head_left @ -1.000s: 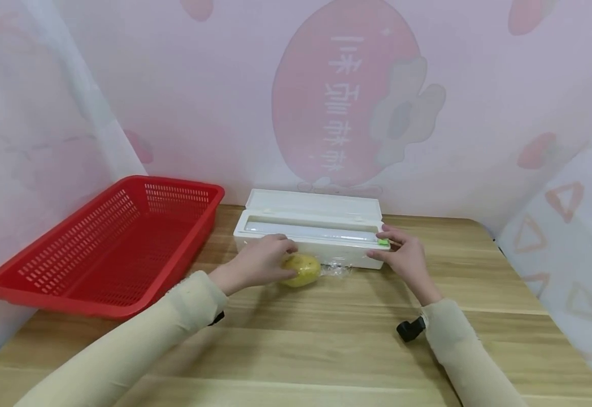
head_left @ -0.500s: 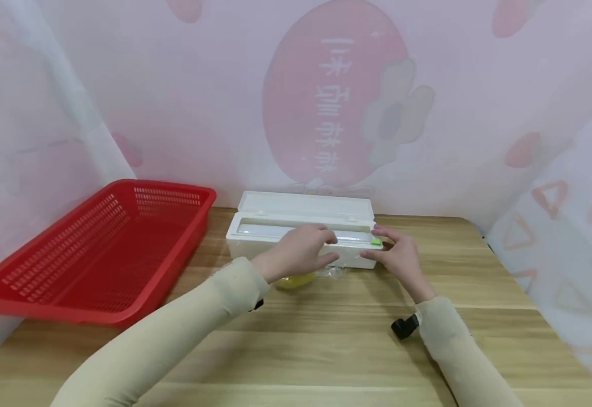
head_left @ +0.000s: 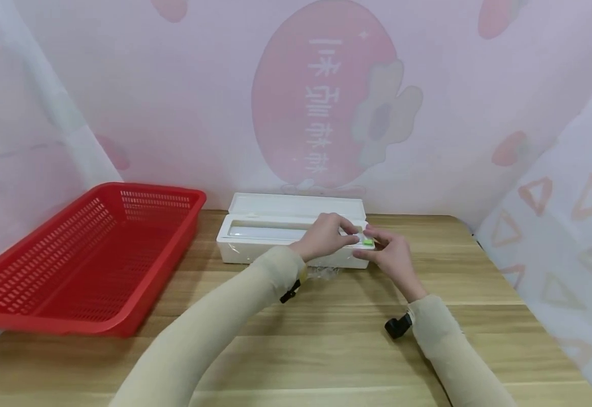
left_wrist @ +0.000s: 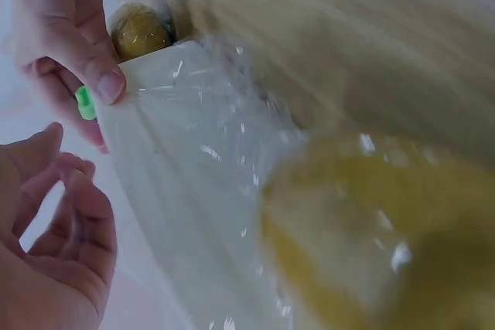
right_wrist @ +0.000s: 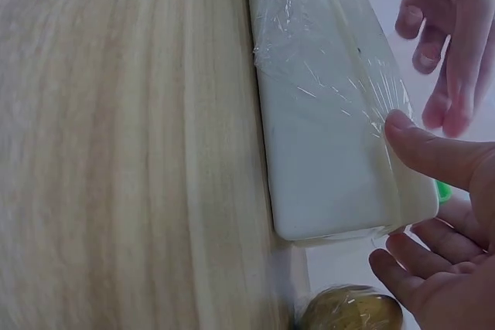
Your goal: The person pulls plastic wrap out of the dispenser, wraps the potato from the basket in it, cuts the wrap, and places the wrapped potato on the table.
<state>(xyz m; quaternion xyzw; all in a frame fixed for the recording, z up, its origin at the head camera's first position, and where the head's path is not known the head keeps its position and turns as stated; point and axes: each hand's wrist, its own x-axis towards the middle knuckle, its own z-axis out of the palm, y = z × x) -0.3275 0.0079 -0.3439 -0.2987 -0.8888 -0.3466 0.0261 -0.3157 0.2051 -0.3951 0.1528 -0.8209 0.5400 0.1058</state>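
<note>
A white cling film box (head_left: 240,252) stands on the table with its lid raised and the roll inside. My right hand (head_left: 394,253) holds its right end, thumb pressing the stretched film (right_wrist: 309,44) on the front edge, fingers round the end. My left hand (head_left: 325,234) hovers over the box near the green slider (left_wrist: 85,103), fingers loosely bent, nothing between them. A yellow oval, potato-like piece (left_wrist: 371,222) lies in film before the box; in the head view my left wrist mostly hides it.
Beyond the box's right end lies a second film-wrapped yellow piece (right_wrist: 352,311), hidden in the head view. A red slotted basket (head_left: 87,325) occupies the left of the wooden table (head_left: 336,350). A printed curtain closes off the back and sides.
My left hand has left the yellow piece and moved right across the box to the slider end. My right hand keeps its place at the box's end. The head view has shifted slightly right.
</note>
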